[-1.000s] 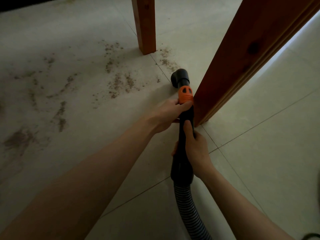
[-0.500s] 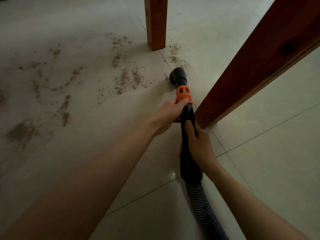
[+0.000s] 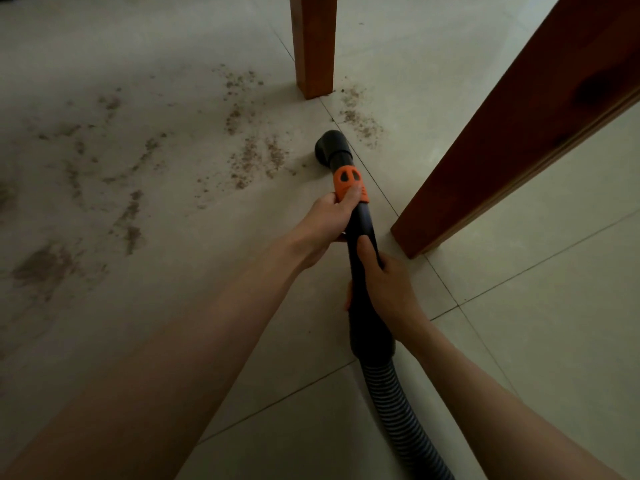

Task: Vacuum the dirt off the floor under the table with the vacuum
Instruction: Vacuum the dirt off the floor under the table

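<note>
A black vacuum wand (image 3: 362, 233) with an orange collar (image 3: 348, 183) points away from me over the pale tiled floor. Its round nozzle (image 3: 330, 147) sits on or just above the tiles, between two patches of brown dirt. My left hand (image 3: 327, 221) grips the wand just below the orange collar, thumb on the collar. My right hand (image 3: 386, 289) grips the wand lower down, thumb along its top. Dirt (image 3: 258, 157) lies scattered left of the nozzle, and a smaller patch (image 3: 360, 121) lies just beyond it to the right.
A wooden table leg (image 3: 313, 46) stands just beyond the nozzle. A second, nearer wooden leg (image 3: 512, 133) slants down to the floor right of the wand. The ribbed grey hose (image 3: 401, 420) trails back toward me. More dirt smears (image 3: 45, 265) spread across the tiles at far left.
The nozzle has shifted left, away from the near table leg and toward the dirt left of it. Both hands keep the same hold on the wand.
</note>
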Available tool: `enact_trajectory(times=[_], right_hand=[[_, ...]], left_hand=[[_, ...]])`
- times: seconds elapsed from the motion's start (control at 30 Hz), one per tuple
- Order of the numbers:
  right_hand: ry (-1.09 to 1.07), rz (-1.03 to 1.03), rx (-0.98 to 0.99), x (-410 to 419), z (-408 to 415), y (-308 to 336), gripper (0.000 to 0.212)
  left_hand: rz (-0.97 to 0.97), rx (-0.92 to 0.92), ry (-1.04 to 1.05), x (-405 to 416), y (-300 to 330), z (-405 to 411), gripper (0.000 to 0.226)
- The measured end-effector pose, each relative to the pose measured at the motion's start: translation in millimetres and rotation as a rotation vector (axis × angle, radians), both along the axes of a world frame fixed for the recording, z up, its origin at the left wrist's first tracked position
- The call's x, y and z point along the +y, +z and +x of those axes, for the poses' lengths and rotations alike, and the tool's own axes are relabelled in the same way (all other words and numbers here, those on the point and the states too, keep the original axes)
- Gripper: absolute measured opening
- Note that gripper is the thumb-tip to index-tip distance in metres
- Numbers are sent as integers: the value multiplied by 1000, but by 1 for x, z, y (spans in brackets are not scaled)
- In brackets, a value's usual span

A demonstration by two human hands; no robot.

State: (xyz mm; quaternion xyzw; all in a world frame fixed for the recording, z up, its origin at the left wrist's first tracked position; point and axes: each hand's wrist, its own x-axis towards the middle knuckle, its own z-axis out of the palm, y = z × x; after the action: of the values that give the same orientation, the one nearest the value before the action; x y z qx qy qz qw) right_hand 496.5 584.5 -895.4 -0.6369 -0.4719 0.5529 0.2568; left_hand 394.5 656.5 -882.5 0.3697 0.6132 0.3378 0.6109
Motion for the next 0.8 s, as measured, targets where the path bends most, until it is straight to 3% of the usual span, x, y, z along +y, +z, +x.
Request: enact_trajectory(times=[0.2,0.53,0.8], right_hand=[[-107,-36,96,-6,1,2,54],[41,-165,261,-2,-10,18,58],[-32,-103,216,-11,-15,16,57]], left_hand=[[14,93,-116,0,2,10,36],[21,61,159,-4,-2,-12,28],[23,85,41,-9,4,-11,40]])
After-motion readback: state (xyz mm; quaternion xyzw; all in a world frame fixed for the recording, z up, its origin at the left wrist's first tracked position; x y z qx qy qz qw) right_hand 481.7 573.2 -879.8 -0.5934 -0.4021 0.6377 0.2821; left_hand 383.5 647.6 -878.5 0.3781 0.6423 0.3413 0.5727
